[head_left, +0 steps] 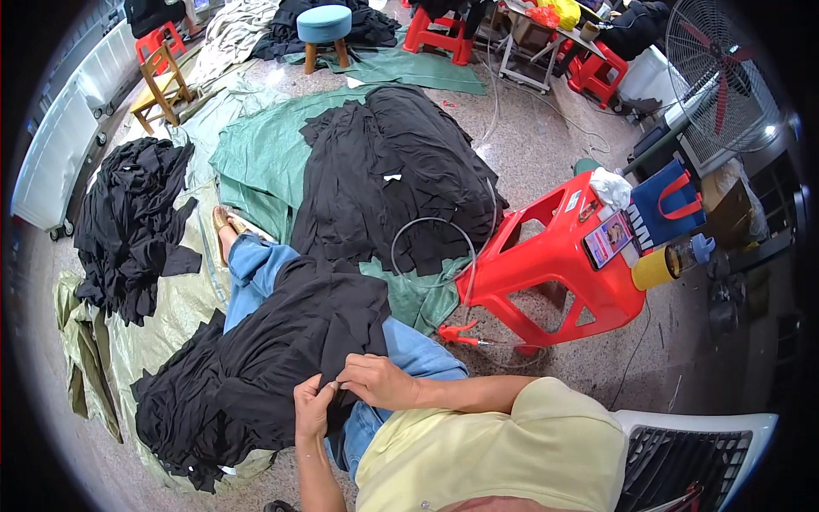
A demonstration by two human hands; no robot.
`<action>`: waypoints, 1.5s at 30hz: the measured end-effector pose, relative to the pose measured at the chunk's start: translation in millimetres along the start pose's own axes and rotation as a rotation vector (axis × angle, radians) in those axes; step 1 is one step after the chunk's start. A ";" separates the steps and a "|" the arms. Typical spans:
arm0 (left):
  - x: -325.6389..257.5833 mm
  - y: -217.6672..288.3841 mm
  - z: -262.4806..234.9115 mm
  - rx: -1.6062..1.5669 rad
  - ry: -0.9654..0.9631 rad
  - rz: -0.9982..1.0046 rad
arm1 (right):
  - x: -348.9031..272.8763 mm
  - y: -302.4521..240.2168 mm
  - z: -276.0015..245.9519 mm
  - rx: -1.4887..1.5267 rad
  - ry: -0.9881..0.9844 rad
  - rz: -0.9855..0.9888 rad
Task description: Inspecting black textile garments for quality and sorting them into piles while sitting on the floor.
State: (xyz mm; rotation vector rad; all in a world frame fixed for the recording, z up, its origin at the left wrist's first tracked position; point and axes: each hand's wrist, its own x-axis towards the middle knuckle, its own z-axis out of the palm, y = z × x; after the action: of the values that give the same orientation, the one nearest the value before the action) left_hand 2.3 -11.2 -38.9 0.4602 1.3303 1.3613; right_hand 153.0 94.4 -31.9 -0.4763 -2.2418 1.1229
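A heap of black cloth lies across my lap and spills off to the left. My left hand pinches an edge of this cloth between thumb and finger. Right beside it, my right hand is closed on the same edge, fingertips almost touching the left thumb. What lies between the fingertips is mostly hidden. Under the cloth show my blue jeans.
Black garment piles lie ahead and left, on green and pale sheets. To the right, a red stool carries a phone and yellow cup. A hose with a red air gun hangs beside it; a fan stands beyond.
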 end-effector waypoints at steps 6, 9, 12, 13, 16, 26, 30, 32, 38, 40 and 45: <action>-5.2 -18.4 3.2 0.346 0.038 0.191 | -3.0 8.5 -2.4 -0.048 -0.062 -0.033; -8.1 -22.6 3.5 0.397 0.039 0.211 | -4.3 11.0 -4.1 -0.039 -0.100 -0.035; -10.1 -25.3 3.7 0.365 0.052 0.199 | -5.3 12.8 -5.3 0.003 -0.109 -0.007; -11.1 -25.7 3.2 0.328 0.067 0.147 | -5.5 13.4 -5.6 0.001 -0.106 -0.006; -15.1 -25.6 1.4 0.211 0.045 0.065 | -6.1 14.3 -6.3 0.024 -0.171 0.018; -15.2 -8.3 11.6 0.561 0.066 0.164 | -2.0 16.9 -11.8 0.220 -0.135 0.088; -20.8 -9.1 12.9 0.477 0.070 0.240 | -3.5 18.5 -11.0 0.220 -0.124 0.151; -25.0 -11.3 14.2 0.492 0.117 0.243 | -3.3 18.9 -12.1 0.323 -0.154 0.312; -24.3 -16.7 32.7 0.284 0.254 0.286 | 4.4 20.1 -12.4 0.579 -0.256 0.643; -21.0 -14.6 37.2 0.012 0.313 0.120 | 5.4 20.7 -11.4 0.530 -0.239 0.676; -15.3 -10.3 35.2 -0.257 0.317 0.093 | 4.5 17.0 -7.0 0.642 -0.187 0.561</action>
State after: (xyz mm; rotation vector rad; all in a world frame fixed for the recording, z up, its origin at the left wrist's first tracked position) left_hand 41.4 -11.8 -31.5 0.1346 1.3732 1.7089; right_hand 154.9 111.0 -40.9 -0.7617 -1.7705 2.1457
